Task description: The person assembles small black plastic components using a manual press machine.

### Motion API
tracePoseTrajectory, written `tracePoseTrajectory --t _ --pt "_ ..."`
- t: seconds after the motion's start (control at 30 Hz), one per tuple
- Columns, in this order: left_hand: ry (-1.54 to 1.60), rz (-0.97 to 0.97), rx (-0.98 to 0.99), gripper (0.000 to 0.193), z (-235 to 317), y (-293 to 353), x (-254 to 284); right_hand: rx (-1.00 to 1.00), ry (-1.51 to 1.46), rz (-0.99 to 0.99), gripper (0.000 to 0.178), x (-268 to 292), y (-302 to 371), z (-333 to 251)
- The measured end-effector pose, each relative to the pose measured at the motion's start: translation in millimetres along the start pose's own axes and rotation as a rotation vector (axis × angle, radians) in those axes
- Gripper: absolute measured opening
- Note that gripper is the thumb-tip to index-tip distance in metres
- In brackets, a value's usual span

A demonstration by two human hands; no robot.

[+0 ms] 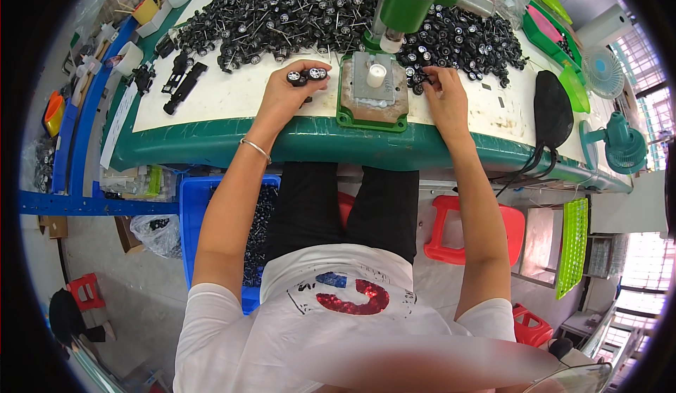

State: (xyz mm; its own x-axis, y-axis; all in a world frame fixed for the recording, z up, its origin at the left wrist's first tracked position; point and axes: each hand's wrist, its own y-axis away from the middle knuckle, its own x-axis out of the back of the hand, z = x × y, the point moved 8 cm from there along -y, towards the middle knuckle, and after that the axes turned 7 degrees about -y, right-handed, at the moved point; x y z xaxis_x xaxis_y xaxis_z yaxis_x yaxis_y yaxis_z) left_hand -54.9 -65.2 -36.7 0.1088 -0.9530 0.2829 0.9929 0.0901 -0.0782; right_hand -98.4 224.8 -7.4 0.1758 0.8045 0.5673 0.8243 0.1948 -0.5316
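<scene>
Black wheels (317, 74) seem light and stiff, best held by tread; our left fingers (306, 64) pinch some, right fingers' (448, 78) grip unclear.

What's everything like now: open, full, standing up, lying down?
Left hand: curled, holding black wheels.
Right hand: partly curled at the wheel pile; grip unclear.
Wheel pile: loose, heaped on the table.
Green press: raised, apart from the white peg.
White peg: upright on the metal plate.
Blue bin: open-topped, holding small dark parts.
Teal fan: can't tell if spinning.
</scene>
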Motion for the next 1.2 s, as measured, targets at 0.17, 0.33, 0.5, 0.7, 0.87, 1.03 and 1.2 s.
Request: tracePoseTrajectory --t 0.17,0.33,0.5,0.7,0.87,1.03,1.2 --pt "0.162 -0.015 0.026 0.022 2 1 -3 0.003 -0.127 0.078 0.021 7 -6 -16" --pt "0.308 0.017 0.053 0.027 5 -7 0 0.074 -0.347 0.079 0.019 -7 -17 -69" --pt "0.671 -0.044 0.083 0.03 13 -10 -14 0.235 -0.281 -0.024 0.015 -27 -8 -93" --pt "0.717 -0.133 0.106 0.031 28 -12 -24 0.043 -0.393 -0.05 0.026 -36 -4 -88" --pt "0.676 -0.164 0.122 0.029 47 -13 -35 -0.194 -0.737 -0.157 0.042 -49 -4 -63" --pt "0.395 -0.188 -0.015 0.027 65 -15 -43 -0.253 -0.779 -0.138 0.05 -45 -6 -59" --pt "0.402 -0.161 -0.025 0.025 75 -16 -55 -0.189 -0.95 0.017 0.052 -14 -16 -60"
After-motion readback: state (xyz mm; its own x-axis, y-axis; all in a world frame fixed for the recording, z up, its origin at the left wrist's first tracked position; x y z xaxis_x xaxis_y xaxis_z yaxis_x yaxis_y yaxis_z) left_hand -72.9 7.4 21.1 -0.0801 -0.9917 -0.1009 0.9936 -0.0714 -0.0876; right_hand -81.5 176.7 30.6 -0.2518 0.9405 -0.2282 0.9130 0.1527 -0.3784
